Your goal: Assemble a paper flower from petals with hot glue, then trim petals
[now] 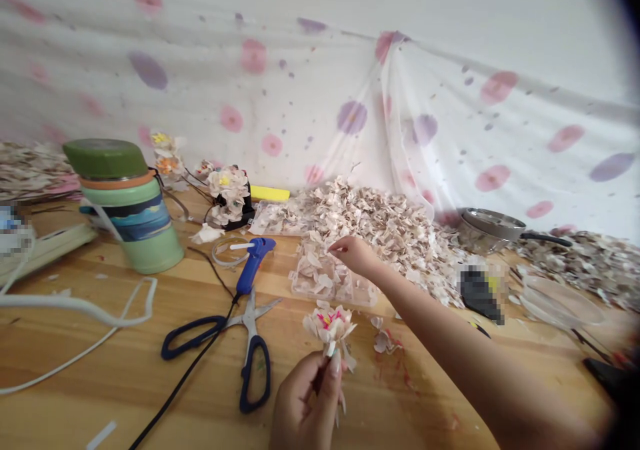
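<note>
My left hand (307,400) pinches the stem end of a handmade flower (329,323) and keeps it upright near the front of the table. The flower has pale, shell-like petals around a pink and yellow centre. My right hand (356,255) reaches over a clear plastic box (357,297) of pale petals, its fingertips drawn together. Whatever those fingertips hold, if anything, is too small to make out. Behind the box rises a large heap of pale petals (375,217). A blue glue gun (254,267) lies left of the box, with open scissors (249,320) in front of it.
A green insulated bottle (137,217) stands at the left, near white cables (75,307). Finished flowers (227,190) stand at the back. A lidded pan (493,227) and a clear plastic dish (560,303) are on the right. The glue gun's black cord (193,363) crosses the scissors.
</note>
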`<state>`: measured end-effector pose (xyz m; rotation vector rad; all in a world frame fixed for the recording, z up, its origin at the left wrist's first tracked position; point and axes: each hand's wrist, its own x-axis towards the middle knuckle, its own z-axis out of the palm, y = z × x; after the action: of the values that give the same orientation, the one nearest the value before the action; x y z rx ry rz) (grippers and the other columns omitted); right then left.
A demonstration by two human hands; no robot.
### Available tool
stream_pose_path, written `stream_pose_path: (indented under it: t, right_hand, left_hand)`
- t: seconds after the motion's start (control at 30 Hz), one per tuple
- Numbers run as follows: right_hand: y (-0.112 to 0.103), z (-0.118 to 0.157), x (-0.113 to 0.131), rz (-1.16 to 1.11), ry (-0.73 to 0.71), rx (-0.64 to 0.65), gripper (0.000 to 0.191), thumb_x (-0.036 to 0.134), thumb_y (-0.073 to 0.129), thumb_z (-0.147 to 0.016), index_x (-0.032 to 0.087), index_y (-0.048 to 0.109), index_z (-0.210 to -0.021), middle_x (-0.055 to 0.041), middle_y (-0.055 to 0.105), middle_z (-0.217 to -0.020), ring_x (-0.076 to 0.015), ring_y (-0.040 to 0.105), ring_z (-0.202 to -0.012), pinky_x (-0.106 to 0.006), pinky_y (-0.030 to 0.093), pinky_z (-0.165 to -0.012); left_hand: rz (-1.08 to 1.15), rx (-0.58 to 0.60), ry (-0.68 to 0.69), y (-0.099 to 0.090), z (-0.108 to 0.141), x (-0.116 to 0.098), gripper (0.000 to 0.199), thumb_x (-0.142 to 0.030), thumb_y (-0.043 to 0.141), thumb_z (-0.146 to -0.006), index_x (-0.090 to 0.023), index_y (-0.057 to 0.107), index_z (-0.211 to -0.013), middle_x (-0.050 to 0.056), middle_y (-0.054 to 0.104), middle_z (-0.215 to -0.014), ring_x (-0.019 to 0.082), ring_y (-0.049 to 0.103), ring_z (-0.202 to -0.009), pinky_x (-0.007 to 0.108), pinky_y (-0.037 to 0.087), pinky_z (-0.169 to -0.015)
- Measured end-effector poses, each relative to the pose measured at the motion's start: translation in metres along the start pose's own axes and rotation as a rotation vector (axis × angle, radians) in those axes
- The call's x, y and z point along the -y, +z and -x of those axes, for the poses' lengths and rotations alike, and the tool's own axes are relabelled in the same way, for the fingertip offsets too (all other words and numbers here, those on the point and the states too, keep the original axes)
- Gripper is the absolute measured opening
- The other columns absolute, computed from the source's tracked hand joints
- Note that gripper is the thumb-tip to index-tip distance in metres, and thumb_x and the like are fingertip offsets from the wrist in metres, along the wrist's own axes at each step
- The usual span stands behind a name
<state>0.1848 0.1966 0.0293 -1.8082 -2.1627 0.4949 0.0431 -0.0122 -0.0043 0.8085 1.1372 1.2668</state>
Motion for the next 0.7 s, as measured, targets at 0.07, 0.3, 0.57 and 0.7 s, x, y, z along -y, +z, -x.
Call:
stream_pose_path:
  t: [0.07, 0.3, 0.57, 0.7]
  right_hand:
    - [0.007, -0.012, 0.001, 0.096, -0.033, -0.004, 0.026, 0.033, 0.056, -0.095, 0.019, 0.061, -0.117, -0.0084, 0.061, -0.122, -0.0203, 0.062, -0.102, -0.041, 0.054, -0.088]
    - [0.015, -0.024, -0.001, 0.283, -0.151, -0.004, 0.029, 0.033, 0.057, -0.095, 0.019, 0.059, -0.12, -0.0093, 0.059, -0.125, -0.0216, 0.062, -0.105, -0.043, 0.053, -0.088]
    - [0.015, -0.023, -0.007, 0.311, -0.222, -0.056, 0.029, 0.032, 0.057, -0.095, 0.018, 0.059, -0.12, -0.0094, 0.06, -0.124, -0.0214, 0.062, -0.104, -0.042, 0.054, -0.088]
    - [0.016, -0.02, -0.007, 0.314, -0.242, -0.034, 0.029, 0.033, 0.057, -0.095, 0.018, 0.059, -0.12, -0.0094, 0.06, -0.124, -0.0214, 0.062, -0.104, -0.042, 0.053, -0.088]
  left_hand:
    - [-0.005, 0.013, -0.003, 0.0, 0.0, 0.0, 0.063, -0.075, 0.069, -0.06, -0.014, 0.072, -0.072, -0.002, 0.046, -0.05, 0.009, 0.04, -0.048, 0.02, 0.031, -0.049]
    - [-0.01, -0.005, 0.02, -0.001, 0.0, 0.001, 0.062, -0.075, 0.069, -0.061, -0.014, 0.071, -0.069, -0.002, 0.046, -0.05, 0.009, 0.04, -0.047, 0.021, 0.031, -0.048]
    - [-0.005, -0.015, 0.019, -0.001, 0.0, 0.003, 0.06, -0.073, 0.069, -0.063, -0.014, 0.071, -0.072, -0.002, 0.047, -0.05, 0.009, 0.041, -0.048, 0.02, 0.031, -0.049]
    - [-0.008, -0.022, 0.026, 0.0, 0.001, 0.002, 0.061, -0.074, 0.07, -0.062, -0.013, 0.069, -0.071, -0.002, 0.047, -0.05, 0.009, 0.041, -0.048, 0.02, 0.031, -0.049]
